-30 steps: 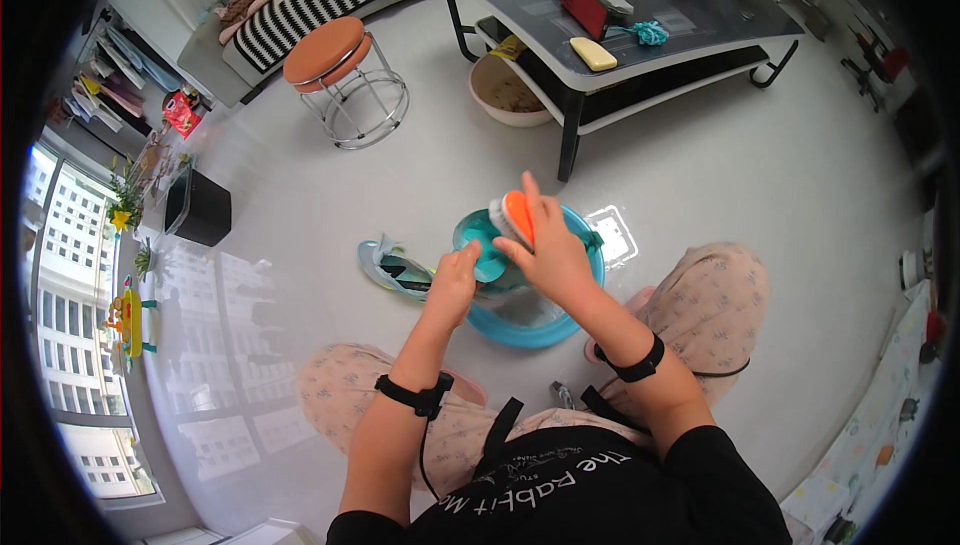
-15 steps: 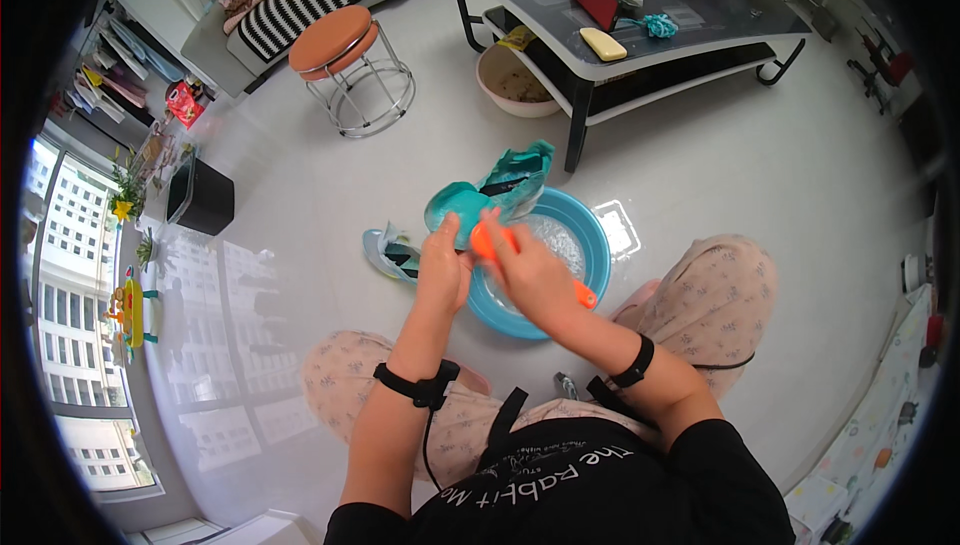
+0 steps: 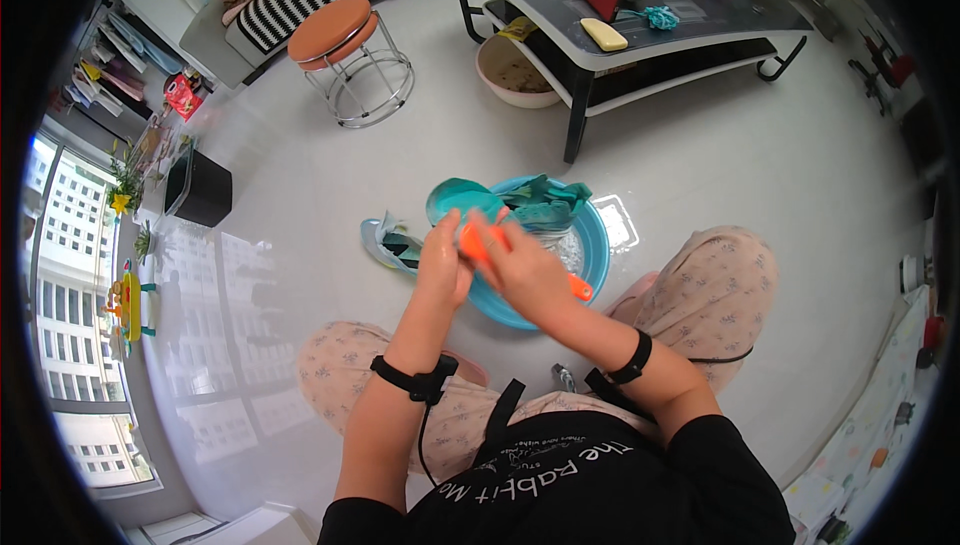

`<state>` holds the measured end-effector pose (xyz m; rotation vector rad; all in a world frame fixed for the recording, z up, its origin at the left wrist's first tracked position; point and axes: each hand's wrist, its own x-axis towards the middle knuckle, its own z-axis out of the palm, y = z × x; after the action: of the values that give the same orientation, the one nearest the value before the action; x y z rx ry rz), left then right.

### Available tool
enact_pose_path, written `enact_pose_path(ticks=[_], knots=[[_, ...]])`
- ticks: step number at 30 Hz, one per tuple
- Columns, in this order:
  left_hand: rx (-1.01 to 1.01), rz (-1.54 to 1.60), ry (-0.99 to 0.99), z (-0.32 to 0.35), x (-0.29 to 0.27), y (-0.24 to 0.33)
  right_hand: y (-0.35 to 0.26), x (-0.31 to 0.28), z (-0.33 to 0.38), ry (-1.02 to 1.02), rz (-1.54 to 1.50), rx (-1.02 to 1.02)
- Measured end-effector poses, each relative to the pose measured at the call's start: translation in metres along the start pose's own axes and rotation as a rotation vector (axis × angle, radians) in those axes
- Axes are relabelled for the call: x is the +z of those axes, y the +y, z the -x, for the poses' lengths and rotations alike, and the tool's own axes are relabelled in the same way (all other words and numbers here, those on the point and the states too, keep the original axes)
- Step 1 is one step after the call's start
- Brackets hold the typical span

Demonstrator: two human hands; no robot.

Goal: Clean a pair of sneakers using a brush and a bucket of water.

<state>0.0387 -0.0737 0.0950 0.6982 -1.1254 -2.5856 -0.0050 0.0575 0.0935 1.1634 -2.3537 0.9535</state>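
My left grip (image 3: 443, 257) holds the shoe (image 3: 545, 209) partly over the basin (image 3: 601, 253), probably for drips. My right grip (image 3: 518, 263) clasps the brush (image 3: 485, 242), likely for control

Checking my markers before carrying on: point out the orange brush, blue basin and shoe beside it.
Orange brush (image 3: 580, 287), head view: exposed end of its handle.
Blue basin (image 3: 600, 251), head view: its right rim.
Shoe beside it (image 3: 374, 241), head view: its pale rounded end.
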Motion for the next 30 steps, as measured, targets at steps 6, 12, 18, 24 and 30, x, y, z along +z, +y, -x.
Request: enact_pose_path(ticks=[6,12,18,24,30], knots=[[0.077,0.054,-0.092,0.000,0.009,0.004,0.022,0.000,-0.018,0.075,0.076,0.019],[-0.015,0.033,-0.087,0.002,0.003,0.011,0.002,0.001,-0.005,0.045,0.075,-0.155],[-0.015,0.089,-0.086,-0.002,0.005,0.004,0.013,0.001,-0.013,0.085,0.128,-0.025],[-0.028,0.114,-0.118,-0.001,0.007,0.002,0.026,0.000,-0.017,0.091,0.084,0.001],[-0.069,0.010,0.019,0.001,0.002,0.005,0.009,0.006,0.002,0.085,0.155,-0.159]])
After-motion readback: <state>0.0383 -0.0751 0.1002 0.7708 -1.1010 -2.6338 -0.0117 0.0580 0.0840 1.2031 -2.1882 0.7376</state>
